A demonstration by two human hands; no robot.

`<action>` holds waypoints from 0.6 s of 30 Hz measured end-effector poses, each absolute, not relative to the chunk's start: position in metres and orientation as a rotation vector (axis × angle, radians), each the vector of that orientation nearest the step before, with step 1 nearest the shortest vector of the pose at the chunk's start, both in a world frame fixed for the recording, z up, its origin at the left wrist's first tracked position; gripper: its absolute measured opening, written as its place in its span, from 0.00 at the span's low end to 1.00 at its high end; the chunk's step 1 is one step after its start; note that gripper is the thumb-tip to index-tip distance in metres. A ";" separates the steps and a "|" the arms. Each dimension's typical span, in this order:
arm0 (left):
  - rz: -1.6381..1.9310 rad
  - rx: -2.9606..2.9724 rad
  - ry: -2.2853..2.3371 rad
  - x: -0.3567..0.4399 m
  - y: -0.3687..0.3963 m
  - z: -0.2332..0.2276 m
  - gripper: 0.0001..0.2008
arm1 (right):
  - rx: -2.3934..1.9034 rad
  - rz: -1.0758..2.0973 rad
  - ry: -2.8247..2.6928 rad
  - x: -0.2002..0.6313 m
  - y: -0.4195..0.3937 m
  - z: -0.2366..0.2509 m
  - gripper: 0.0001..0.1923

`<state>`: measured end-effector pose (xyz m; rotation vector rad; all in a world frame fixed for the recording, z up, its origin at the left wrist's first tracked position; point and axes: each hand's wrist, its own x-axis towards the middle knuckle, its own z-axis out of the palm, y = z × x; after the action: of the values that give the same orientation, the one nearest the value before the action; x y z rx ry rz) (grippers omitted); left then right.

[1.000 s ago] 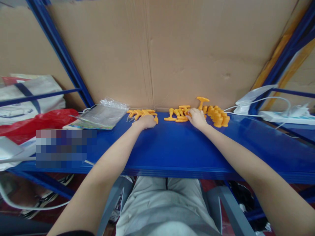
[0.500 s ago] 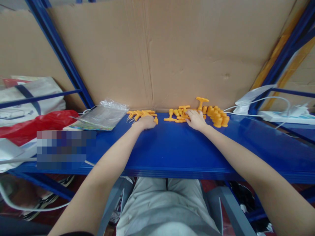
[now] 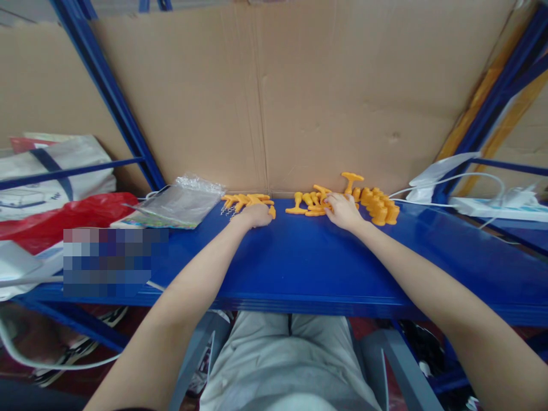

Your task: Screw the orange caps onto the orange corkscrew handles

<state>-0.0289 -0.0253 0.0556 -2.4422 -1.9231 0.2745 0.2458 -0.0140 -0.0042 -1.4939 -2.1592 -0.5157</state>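
Observation:
My left hand [image 3: 256, 215] is closed at the right end of a group of orange-yellow corkscrews [image 3: 240, 201], whose bare metal spirals point left. A yellow handle end [image 3: 272, 212] sticks out past its fingers. My right hand [image 3: 343, 211] rests on a loose heap of yellow T-shaped pieces [image 3: 315, 200], fingers bent round one of them; the fingertips are partly hidden. Left of this heap lies one T-shaped piece [image 3: 297, 204]. Behind the right hand another T-shaped piece [image 3: 352, 181] stands upright. To the right, several yellow pieces [image 3: 379, 205] are packed in rows.
A blue shelf top [image 3: 299, 262] carries everything, with a cardboard wall [image 3: 321, 103] behind. At left lie a clear plastic bag [image 3: 184, 202], a red bag [image 3: 85, 214] and a canvas bag [image 3: 81, 162]. A white power strip [image 3: 500, 208] with cables lies at right.
The whole view has shifted slightly. Both hands stay at the same heaps, with hardly any movement of the fingers or pieces.

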 end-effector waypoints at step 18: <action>0.268 -2.458 -1.954 -0.027 -0.029 0.058 0.22 | -2.250 -0.467 -1.646 0.323 -0.035 0.067 0.12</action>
<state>-0.0271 -0.0291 0.0580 -2.4580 -1.9542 0.2681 0.3228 -0.0346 0.0675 -2.2501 -1.6461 -0.4674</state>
